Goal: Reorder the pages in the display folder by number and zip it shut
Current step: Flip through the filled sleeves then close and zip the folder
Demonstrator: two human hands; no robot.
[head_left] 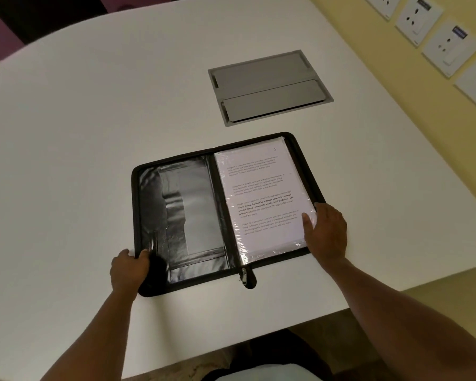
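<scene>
Between both hands lies one display folder (226,213), spread open on the table (94,133); one stack of sleeved pages (261,199), count unclear, fills its right half; left hand (129,266) grips the near-left corner; right hand (327,232) rests flat-fingered on the pages' edge.

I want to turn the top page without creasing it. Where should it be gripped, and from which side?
Probably at its free right edge, coming in from the right, where the right hand already lies. The top page lies flat in a clear sleeve bound at the folder's spine, so only the right edge lifts. The left hand grips the cover's near-left corner.
</scene>
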